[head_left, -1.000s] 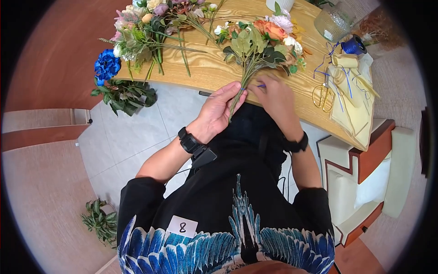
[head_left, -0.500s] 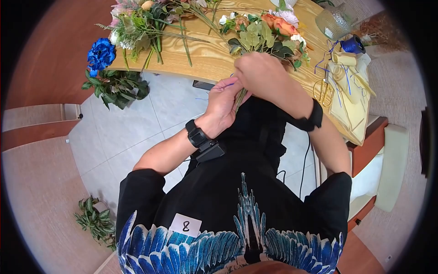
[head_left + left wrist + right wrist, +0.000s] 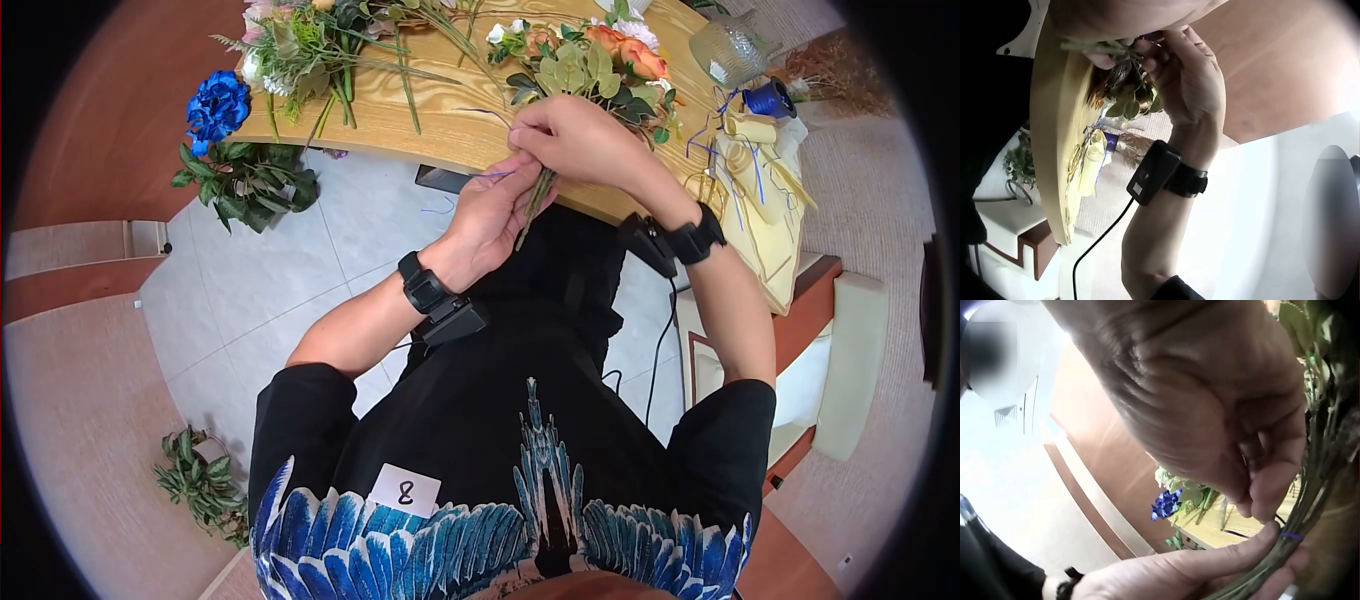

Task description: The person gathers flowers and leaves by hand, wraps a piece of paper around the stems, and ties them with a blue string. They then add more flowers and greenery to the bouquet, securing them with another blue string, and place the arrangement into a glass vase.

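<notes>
My left hand (image 3: 490, 220) grips the green stems (image 3: 531, 218) of a bouquet, its thumb lying along them. Leaves (image 3: 565, 75) and orange roses (image 3: 640, 57) fan out above, toward the table. A thin blue ribbon (image 3: 1292, 536) goes round the stems beside the left thumb. My right hand (image 3: 580, 140) is just above the left one, thumb and fingertips together, pinching the ribbon. One loose ribbon end sticks out left of the right fingers, and another piece lies across the left hand. In the right wrist view, the right palm hides part of the stems.
On the wooden table (image 3: 450, 100) lie more flower stems and a blue flower (image 3: 218, 107) at left. At right are a glass vase (image 3: 733, 52), a blue ribbon spool (image 3: 770, 100) and yellow wrapping paper (image 3: 765, 225). A potted plant (image 3: 245, 185) stands below the table edge.
My right hand has moved from the right of the stems to over them, above the left hand, bringing the ribbon around. The left hand keeps its grip on the stems.
</notes>
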### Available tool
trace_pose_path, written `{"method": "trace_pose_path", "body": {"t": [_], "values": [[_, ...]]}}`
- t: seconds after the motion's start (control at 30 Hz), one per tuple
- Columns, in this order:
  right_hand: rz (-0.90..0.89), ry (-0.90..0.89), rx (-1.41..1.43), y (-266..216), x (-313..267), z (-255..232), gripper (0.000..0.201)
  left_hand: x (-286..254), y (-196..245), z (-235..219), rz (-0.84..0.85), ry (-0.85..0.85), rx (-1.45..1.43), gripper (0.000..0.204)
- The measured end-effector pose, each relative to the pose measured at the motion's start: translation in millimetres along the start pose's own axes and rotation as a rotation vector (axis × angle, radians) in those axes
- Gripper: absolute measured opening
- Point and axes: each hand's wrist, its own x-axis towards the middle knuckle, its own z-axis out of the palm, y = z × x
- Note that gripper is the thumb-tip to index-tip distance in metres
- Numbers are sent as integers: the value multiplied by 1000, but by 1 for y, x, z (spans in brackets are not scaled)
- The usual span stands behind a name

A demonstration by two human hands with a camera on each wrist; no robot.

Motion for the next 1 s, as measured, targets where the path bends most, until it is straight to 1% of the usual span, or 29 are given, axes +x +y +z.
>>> {"method": "trace_pose_path", "body": {"t": [0.03, 0.1, 0.13, 0.2, 0.23, 0.3, 0.33, 0.4, 0.43, 0.5, 0.63, 0.7, 0.73, 0.8, 0.83, 0.9, 0.93, 1.0], "values": [[3, 1, 4, 2, -5, 5, 21, 0, -1, -1, -4, 1, 2, 20], [18, 74, 463, 7, -14, 17, 24, 3, -4, -6, -19, 27, 62, 23], [21, 77, 466, 9, -18, 19, 24, 5, -6, -9, -24, 27, 65, 23], [63, 83, 739, 6, -23, 23, 25, 8, -7, -12, -53, -17, 99, 23], [62, 86, 742, 6, -25, 26, 25, 9, -9, -13, -54, -17, 103, 23], [48, 221, 905, 7, -26, 34, 24, 6, -8, -7, -97, 23, 50, 21], [48, 221, 906, 6, -26, 37, 24, 7, -9, -6, -97, 24, 52, 21], [45, 280, 1064, 1, -30, 43, 23, 6, -13, -3, -111, 60, 82, 21], [46, 281, 1069, 1, -32, 46, 23, 4, -15, -2, -114, 63, 86, 21], [31, 363, 1183, 1, -35, 49, 26, -1, -14, 5, -134, 55, 56, 22], [3, 369, 1300, 8, -56, 49, 25, 8, -13, -8, -184, 30, 93, 25], [42, 440, 1326, 13, -67, 52, 24, 8, -10, -4, -127, 29, 160, 26], [43, 437, 1326, 12, -70, 55, 24, 7, -10, -2, -126, 30, 159, 26], [19, 560, 1359, 12, -78, 65, 22, 5, -13, 2, -146, 62, 140, 27], [25, 557, 1362, 13, -79, 70, 22, 4, -14, 2, -149, 67, 137, 27], [32, 657, 1389, 16, -80, 78, 21, 6, -12, 5, -147, 108, 129, 25], [31, 657, 1390, 21, -80, 82, 21, 7, -12, 6, -146, 109, 130, 25], [14, 683, 1588, 33, -79, 90, 19, 7, -11, 8, -170, 97, 85, 27]]}}
